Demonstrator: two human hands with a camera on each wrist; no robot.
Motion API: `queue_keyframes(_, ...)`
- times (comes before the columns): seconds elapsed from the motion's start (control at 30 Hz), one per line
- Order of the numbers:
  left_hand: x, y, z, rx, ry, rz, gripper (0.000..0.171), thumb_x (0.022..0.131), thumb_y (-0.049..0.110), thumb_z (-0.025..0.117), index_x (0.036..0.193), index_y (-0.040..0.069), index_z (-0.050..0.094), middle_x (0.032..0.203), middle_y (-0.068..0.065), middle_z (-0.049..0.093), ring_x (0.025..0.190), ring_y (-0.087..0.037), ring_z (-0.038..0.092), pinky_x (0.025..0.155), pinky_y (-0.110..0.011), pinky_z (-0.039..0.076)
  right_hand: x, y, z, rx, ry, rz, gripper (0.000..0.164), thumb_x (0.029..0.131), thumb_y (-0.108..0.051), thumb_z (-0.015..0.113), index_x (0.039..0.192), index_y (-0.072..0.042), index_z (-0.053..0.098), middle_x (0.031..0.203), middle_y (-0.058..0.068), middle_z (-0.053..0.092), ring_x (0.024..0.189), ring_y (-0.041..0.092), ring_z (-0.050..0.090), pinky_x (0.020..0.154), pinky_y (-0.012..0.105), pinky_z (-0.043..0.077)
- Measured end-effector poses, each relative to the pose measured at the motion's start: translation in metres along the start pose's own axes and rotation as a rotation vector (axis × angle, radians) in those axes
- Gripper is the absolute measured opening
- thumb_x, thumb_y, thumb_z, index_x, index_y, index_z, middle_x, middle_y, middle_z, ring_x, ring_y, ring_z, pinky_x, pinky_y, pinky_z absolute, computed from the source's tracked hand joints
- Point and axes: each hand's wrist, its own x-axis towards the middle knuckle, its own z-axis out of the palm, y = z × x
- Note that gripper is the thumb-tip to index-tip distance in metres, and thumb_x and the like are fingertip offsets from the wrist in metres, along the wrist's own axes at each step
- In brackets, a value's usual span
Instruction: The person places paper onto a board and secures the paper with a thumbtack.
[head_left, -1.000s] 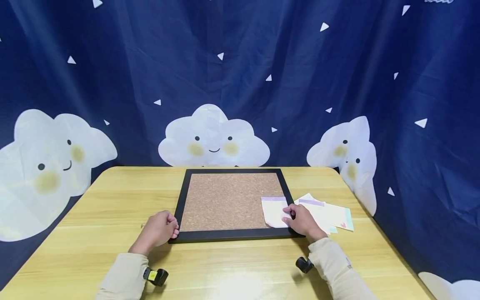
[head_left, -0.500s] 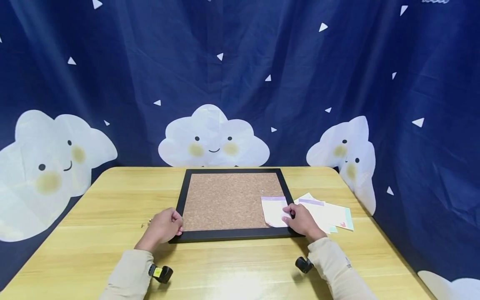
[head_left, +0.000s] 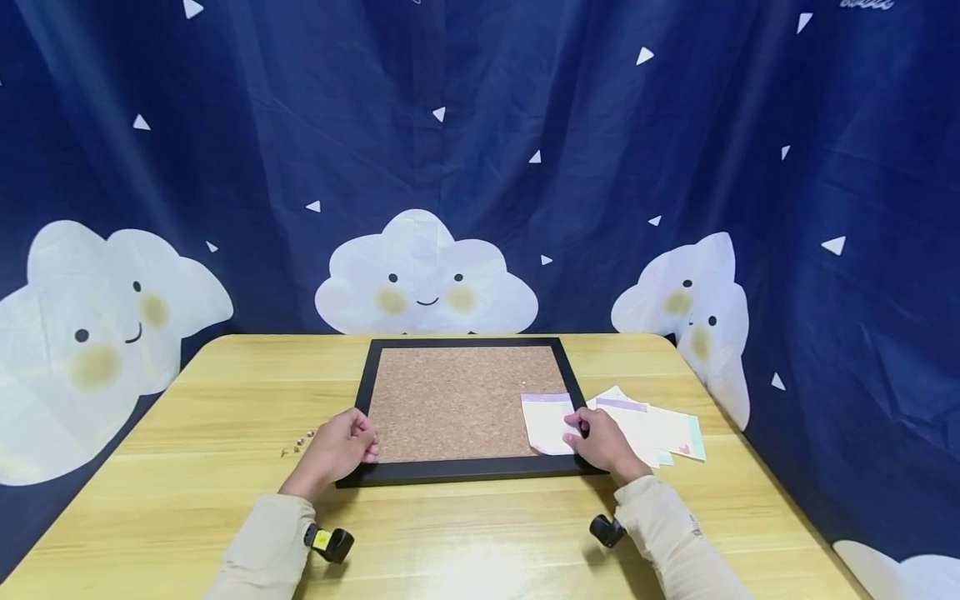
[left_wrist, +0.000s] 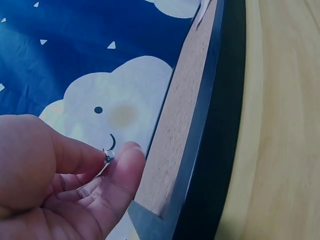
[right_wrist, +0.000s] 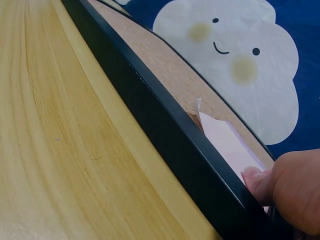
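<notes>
Silvery pin [left_wrist: 109, 157] moves in over the corkboard's [head_left: 450, 404] near-left corner, baring loose pins [head_left: 300, 442] on the table [head_left: 187, 467]
Left fingers [left_wrist: 127, 172] pinch it, tips nearly together; right fingers [head_left: 581, 415] stay bent on the note [head_left: 545, 421], grip unclear, at the board side facing the table's right edge; pin and paper now seem gathered at one board

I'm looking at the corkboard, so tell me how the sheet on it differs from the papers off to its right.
The sheet is a single piece, while the papers are several, overlapping. The sheet lies on the corkboard; the papers lie on the table. The sheet shows a purple far edge, while the papers show both purple and mint green. Both are mostly white.
</notes>
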Motion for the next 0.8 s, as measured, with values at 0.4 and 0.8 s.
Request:
queue_keyframes(0.4, 0.008, 0.0, 0.007, -0.361, -0.045, -0.032, 0.007, 0.1, -0.001, 0.047, 0.099, -0.006, 0.052, 0.095, -0.019, 0.062, 0.079, -0.019, 0.064, 0.072, -0.029, 0.058, 0.0, 0.0, 0.0, -0.004, 0.007, 0.006, 0.021, 0.082, -0.005, 0.075, 0.103, 0.0, 0.07, 0.086, 0.008, 0.057, 0.082, 0.023, 0.051, 0.078, 0.04, 0.045)
queue_keyframes(0.8, 0.009, 0.011, 0.012, -0.612, -0.104, -0.064, 0.012, 0.1, -0.004, 0.045, 0.108, -0.011, 0.048, 0.102, -0.019, 0.059, 0.087, -0.016, 0.063, 0.077, -0.021, 0.055, -0.002, 0.001, 0.002, 0.006, 0.041, -0.022, 0.02, 0.08, -0.004, 0.076, 0.099, 0.0, 0.071, 0.083, 0.006, 0.056, 0.079, 0.02, 0.05, 0.075, 0.038, 0.045)
